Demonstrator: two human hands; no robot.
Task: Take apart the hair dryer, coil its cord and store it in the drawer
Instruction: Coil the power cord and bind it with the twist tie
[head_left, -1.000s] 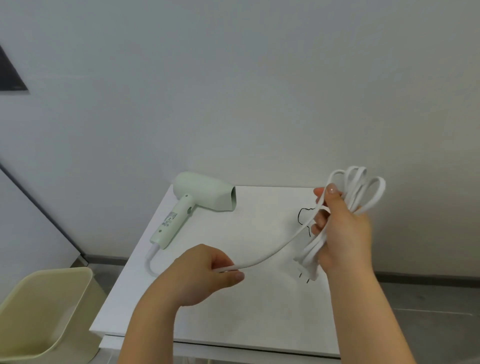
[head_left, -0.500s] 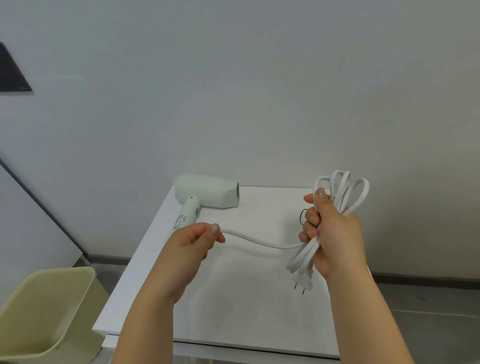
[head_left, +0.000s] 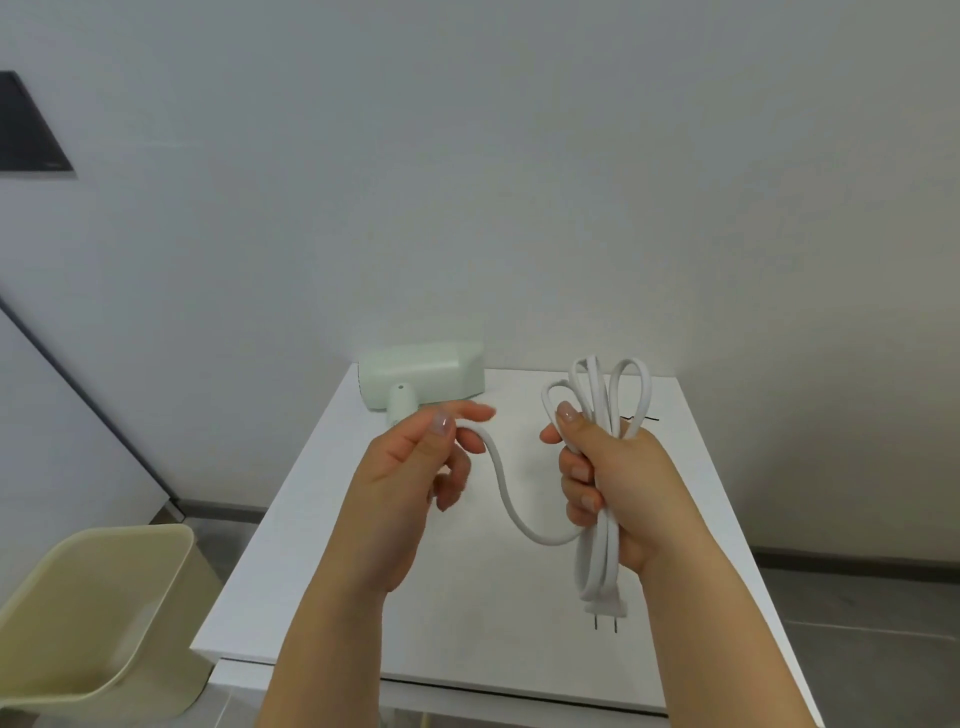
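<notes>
Cord (head_left: 502, 483) coils clenched in right grip (head_left: 618, 488); left grip (head_left: 410, 467) pinches slack strand, hair dryer (head_left: 421, 371) just behind.

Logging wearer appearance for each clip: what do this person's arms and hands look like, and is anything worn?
Left hand and right hand are bare: no gloves, rings, watch or bracelet visible. No sleeves show up to the frame edge. The nails look pale and glossy.
</notes>
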